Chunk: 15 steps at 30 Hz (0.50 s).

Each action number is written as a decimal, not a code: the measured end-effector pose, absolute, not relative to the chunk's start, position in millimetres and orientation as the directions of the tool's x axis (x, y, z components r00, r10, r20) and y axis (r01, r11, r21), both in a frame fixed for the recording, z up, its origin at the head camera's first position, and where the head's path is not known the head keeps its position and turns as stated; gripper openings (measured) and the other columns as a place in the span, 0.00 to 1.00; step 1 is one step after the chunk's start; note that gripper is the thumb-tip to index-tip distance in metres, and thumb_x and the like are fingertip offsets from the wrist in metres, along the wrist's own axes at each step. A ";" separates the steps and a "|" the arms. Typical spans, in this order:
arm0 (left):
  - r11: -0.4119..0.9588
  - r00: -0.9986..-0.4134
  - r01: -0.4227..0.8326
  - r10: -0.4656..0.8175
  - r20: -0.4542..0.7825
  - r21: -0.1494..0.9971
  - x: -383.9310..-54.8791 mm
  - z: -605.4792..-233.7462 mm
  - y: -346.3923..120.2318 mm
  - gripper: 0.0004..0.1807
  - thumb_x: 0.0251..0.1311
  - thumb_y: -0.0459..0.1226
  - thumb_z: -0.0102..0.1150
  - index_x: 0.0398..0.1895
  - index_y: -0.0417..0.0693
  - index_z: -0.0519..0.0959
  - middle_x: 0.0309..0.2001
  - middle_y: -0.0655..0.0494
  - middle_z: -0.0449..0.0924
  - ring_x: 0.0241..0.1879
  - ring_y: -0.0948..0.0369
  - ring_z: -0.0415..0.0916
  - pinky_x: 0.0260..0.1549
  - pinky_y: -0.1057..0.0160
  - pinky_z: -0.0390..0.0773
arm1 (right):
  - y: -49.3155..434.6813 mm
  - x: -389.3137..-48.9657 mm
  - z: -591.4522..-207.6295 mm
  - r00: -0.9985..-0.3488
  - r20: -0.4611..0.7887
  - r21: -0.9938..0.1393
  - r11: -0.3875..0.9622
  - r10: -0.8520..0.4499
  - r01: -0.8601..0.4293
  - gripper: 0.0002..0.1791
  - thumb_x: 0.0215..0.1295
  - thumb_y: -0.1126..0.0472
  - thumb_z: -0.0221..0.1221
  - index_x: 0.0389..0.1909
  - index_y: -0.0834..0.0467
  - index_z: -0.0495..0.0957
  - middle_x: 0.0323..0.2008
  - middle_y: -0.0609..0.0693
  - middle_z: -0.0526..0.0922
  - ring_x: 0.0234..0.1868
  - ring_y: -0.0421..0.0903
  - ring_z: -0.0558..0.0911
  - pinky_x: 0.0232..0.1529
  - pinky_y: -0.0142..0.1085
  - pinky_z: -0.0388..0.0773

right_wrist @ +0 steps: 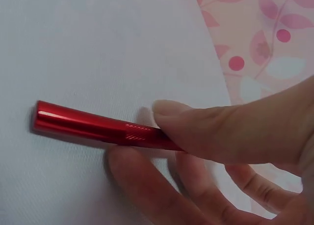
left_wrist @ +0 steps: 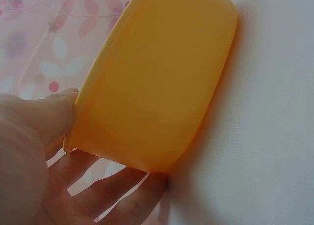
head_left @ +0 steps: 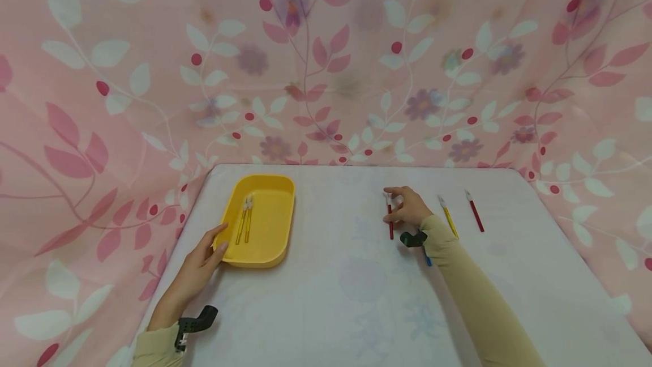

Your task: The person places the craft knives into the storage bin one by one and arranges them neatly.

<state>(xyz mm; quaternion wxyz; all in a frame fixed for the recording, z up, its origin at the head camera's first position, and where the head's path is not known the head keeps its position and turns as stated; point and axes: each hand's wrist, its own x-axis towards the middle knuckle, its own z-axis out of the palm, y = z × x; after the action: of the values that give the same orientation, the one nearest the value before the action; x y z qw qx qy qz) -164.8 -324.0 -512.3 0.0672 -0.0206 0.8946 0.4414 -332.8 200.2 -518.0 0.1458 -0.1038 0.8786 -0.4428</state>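
At the near left corner of a yellow plastic tray [head_left: 275, 254], my left hand [head_left: 196, 268] grips the rim, thumb on one side and fingers against the wall [left_wrist: 152, 82]. Two yellow-handled craft knives [head_left: 243, 228] with pale tips lie side by side inside the tray. Right of the middle, my right hand [head_left: 407, 208] pinches a red craft knife [head_left: 391, 231] between thumb and fingers. Its shiny metal handle [right_wrist: 78, 122], with a knurled band, lies close over the white cloth; the tip end is hidden behind the hand in the right wrist view.
A yellow craft knife [head_left: 449, 218] and another red craft knife [head_left: 475, 213] lie right of my right hand. Under the right wrist, the end of a blue handle [head_left: 428, 260] shows. A floral curtain [head_left: 331, 101] stands behind the white-covered table [head_left: 326, 310].
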 end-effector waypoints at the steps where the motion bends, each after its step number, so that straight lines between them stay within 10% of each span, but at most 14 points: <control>1: 0.610 -0.990 -0.094 0.023 -0.137 0.787 -164.8 -512.3 -323.9 0.36 0.82 0.53 0.49 0.86 0.57 0.53 0.85 0.38 0.48 0.82 0.31 0.49 0.74 0.29 0.59 | 199.4 -331.0 -517.1 -0.934 -0.166 -0.812 0.581 -0.317 -0.052 0.48 0.56 0.71 0.77 0.78 0.64 0.65 0.66 0.70 0.68 0.37 0.50 0.86 0.34 0.42 0.91; 15: 0.607 -0.991 -0.089 0.029 -0.134 0.789 -164.9 -511.7 -324.6 0.35 0.82 0.52 0.49 0.86 0.58 0.53 0.85 0.38 0.50 0.81 0.32 0.51 0.74 0.29 0.58 | 180.7 -316.6 -491.8 -0.908 -0.146 -0.890 0.453 -0.392 -0.053 0.48 0.58 0.72 0.75 0.79 0.62 0.65 0.69 0.68 0.66 0.37 0.51 0.87 0.36 0.50 0.91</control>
<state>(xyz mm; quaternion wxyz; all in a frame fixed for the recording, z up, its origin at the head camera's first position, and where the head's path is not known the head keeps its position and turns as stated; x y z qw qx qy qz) -164.9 -324.6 -511.7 0.0665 -0.0169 0.8940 0.4427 -316.6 180.7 -491.8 0.1677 -0.1329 0.8357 -0.5058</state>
